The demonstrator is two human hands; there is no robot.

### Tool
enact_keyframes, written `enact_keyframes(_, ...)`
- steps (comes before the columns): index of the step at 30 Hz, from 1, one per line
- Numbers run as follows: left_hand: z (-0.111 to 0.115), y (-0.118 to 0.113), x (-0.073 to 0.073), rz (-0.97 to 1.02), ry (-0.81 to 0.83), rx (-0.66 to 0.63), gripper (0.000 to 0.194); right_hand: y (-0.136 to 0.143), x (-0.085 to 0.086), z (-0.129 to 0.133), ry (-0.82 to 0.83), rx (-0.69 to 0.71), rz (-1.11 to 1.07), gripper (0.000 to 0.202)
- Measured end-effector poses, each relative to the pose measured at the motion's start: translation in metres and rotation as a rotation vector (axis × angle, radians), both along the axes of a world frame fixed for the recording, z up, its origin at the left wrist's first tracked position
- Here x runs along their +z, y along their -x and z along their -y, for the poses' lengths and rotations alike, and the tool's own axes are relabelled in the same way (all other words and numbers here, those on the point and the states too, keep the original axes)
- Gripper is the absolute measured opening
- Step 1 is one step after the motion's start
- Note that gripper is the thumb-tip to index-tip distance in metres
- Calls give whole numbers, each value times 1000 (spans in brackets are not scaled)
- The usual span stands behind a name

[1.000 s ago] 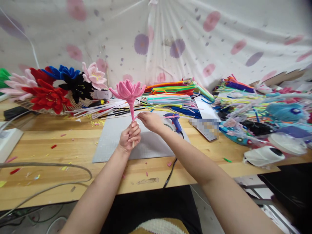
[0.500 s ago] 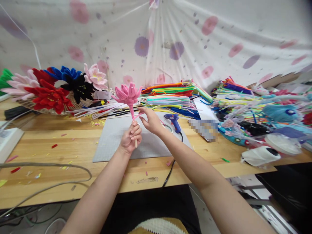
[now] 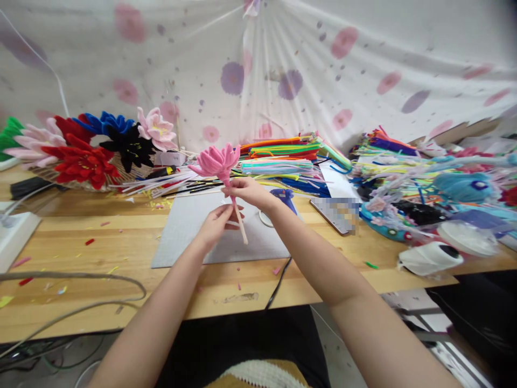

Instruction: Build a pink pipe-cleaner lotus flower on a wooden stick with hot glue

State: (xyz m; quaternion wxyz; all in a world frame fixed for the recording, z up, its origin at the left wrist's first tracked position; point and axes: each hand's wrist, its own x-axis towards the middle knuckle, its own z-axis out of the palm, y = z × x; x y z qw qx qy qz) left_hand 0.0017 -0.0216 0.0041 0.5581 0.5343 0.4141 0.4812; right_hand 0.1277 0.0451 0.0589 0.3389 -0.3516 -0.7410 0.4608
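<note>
A pink fuzzy pipe-cleaner flower is held above the grey mat, its stem wrapped in pink at the top. Below the wrapping, a bare wooden stick slants down to the right. My right hand pinches the wrapped stem just under the petals. Lower down, my left hand is closed around the stick, thumb in front and some fingers behind it. Any loose pink strip end is hidden by the fingers.
Under the hands lies the grey mat. A blue glue gun, a white ring and a phone are to the right. Pipe-cleaner bundles line the back. Finished flowers stand left; a white thread spool lies right.
The flower has tilted, its head leaning left and the stick's lower end swinging right. My right hand has moved down and in onto the stem; my left-hand fingers have loosened and shifted.
</note>
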Motion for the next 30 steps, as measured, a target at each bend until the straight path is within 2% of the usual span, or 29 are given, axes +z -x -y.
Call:
enact_keyframes(1,1,8,6,-200,-115,106,27,-2,2,-1,7,44,31,32)
enact_keyframes(3,4,25,22,-587,-451,382,23,-6,8,-1,27,145,98,32)
enact_keyframes(4,5,34,32,-732,-618,474,21,-8,11,-1,36,194,133,32)
enact_keyframes(5,6,41,42,-851,-775,500,23,-8,13,-1,42,239,166,32)
enact_keyframes(7,7,50,61,-1050,-995,399,33,-8,16,-1,33,312,218,32)
enact_keyframes(10,8,50,79,-1209,-1114,214,41,-5,14,-5,4,371,238,29)
enact_keyframes(14,9,39,88,-1182,-1071,57,42,1,11,-11,-39,386,212,18)
enact_keyframes(17,2,34,92,-1028,-954,-129,47,5,13,-14,-85,372,289,9)
enact_keyframes(19,-8,34,93,-946,-844,-191,50,7,15,-15,-60,406,361,7)
enact_keyframes(23,-30,39,93,-926,-629,-240,55,7,19,-17,-1,493,407,15)
enact_keyframes(26,-36,42,91,-951,-482,-262,56,3,19,-18,-8,551,381,22)
enact_keyframes(30,-32,44,91,-893,-370,-218,58,-4,13,-20,-32,469,312,27)
